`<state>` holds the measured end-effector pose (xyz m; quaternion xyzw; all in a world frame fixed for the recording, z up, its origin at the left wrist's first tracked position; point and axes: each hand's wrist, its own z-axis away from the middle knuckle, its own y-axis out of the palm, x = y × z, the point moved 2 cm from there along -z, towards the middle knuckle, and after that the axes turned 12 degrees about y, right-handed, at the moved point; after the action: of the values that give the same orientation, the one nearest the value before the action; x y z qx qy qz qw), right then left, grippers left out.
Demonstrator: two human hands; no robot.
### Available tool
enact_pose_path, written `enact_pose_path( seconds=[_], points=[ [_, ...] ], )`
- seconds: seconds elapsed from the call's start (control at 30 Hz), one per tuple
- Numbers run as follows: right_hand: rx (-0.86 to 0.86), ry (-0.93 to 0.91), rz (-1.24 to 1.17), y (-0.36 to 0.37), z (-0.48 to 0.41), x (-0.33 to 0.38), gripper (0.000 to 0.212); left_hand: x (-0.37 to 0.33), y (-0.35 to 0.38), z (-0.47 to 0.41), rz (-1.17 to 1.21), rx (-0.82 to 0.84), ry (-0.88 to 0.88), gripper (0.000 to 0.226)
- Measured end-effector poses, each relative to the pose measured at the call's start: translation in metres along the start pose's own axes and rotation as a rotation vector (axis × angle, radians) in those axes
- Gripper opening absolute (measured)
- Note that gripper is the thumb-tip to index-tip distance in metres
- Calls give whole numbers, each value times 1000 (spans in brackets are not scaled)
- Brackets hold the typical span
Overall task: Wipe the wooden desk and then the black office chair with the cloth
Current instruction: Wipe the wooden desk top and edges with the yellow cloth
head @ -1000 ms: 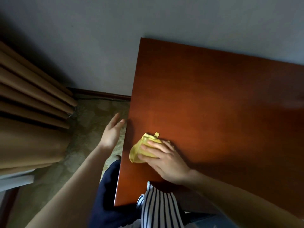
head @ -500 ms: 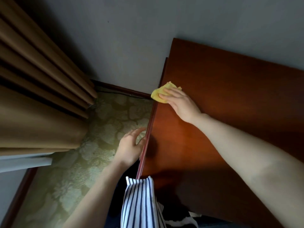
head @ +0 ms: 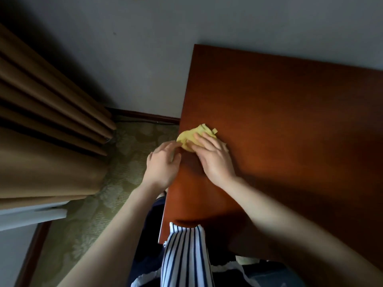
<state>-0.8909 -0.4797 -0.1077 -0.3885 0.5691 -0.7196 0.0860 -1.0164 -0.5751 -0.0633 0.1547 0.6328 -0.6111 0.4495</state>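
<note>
The flat right hand (head: 215,160) presses the cloth (head: 189,137) and the loose left hand (head: 163,165) only touches it, so it could slide off the tabletop (head: 290,121) edge.

Wooden desk (head: 290,131) — yellow cloth (head: 189,138) at its left edge.

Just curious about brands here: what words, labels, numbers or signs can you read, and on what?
None readable. The yellow cloth has a small tab at its far edge, perhaps a label, too small to read. The wooden desk, curtain, wall and striped garment show no writing.
</note>
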Motion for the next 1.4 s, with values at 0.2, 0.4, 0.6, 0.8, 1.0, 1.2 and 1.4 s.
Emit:
enact_pose_path(
  seconds=[0.2,0.4,0.6,0.8,1.0,1.2,1.4],
  points=[
    [139,-134,125,-15,85,-37,37,-37,51,-20,-226,206,93,50],
    [248,-316,199,-36,143,-98,48,-64,102,-33,-394,400,161,97],
    [247,-398,281,-74,154,-171,66,-81,136,-48,-629,546,212,131],
    [96,-195,238,-112,110,-232,66,-85,152,-57,-850,623,181,139],
    [-83,54,132,-137,44,-281,41,-85,155,-54,-930,583,216,137],
    [-192,491,130,-156,-21,-317,49,-86,156,-55,-985,579,225,137],
    [-238,803,105,-145,-23,-304,61,-88,156,-57,-1025,607,229,138]
  ],
)
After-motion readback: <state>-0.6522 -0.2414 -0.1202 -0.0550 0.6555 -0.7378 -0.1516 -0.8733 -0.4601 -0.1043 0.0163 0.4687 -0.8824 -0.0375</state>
